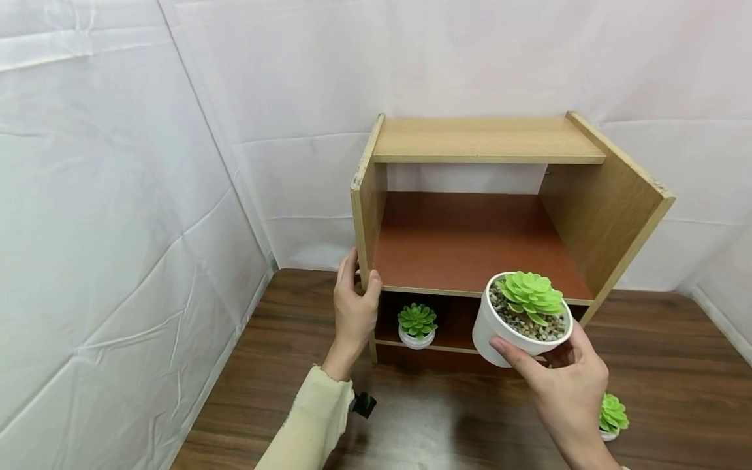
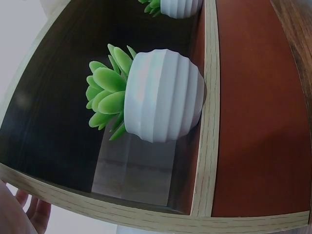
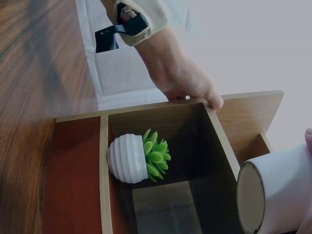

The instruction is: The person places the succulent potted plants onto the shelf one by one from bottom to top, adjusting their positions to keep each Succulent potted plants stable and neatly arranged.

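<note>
My right hand holds a smooth white pot above the floor, in front of the shelf. Pebbles and a bright green artificial succulent fill its tilted top. The left hand grips the left side panel of the wooden shelf unit, thumb at the front edge and fingers along the outside. Inside the low compartment stands a ribbed white pot with a green succulent. In the left wrist view, another ribbed pot shows farther along that compartment.
Another small potted succulent stands on the dark wood surface at the right, partly behind my right wrist. The middle shelf board is reddish brown. White cloth walls enclose the back and sides.
</note>
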Available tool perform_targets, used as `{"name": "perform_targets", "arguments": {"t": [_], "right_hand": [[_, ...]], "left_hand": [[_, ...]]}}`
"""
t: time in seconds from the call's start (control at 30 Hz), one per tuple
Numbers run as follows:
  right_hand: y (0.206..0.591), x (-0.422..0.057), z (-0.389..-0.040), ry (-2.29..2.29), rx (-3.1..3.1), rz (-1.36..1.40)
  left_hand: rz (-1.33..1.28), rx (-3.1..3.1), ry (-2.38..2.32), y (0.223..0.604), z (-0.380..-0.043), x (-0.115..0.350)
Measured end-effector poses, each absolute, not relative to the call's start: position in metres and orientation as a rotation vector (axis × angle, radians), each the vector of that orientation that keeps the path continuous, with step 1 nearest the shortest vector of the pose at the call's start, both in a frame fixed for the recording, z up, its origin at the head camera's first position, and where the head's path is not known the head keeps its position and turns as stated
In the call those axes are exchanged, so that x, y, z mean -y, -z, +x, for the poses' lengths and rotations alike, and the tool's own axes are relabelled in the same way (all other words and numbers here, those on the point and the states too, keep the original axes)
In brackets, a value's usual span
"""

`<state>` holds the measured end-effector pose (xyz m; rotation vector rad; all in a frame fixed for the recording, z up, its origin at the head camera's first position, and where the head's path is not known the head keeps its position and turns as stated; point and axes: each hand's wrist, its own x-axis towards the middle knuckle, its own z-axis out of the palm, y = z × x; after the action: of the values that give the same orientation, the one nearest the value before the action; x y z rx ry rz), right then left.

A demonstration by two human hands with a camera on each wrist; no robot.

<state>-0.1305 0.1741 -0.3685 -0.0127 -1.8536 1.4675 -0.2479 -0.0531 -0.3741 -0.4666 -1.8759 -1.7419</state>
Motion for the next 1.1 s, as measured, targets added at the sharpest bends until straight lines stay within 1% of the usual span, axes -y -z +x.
{"name": "perform_targets", "arguments": {"t": [0.17,0.47,1.1], "right_hand": [[0.366,-0.174,-0.131,-1.527,1.833,0.023],[0.363,-0.172,-0.131,-1.408,1.923,0.013],[0.357,-0.168,-0.135,-1.396,1.937,0.047]], "left_hand": [[-0.460,1.868,1.744,0.375,-0.248,0.052],[-0.466,1.852,1.744,0.374,-0.248,0.051],[-0.458,1.861,1.736,0.373,-0.247,0.053]]}}
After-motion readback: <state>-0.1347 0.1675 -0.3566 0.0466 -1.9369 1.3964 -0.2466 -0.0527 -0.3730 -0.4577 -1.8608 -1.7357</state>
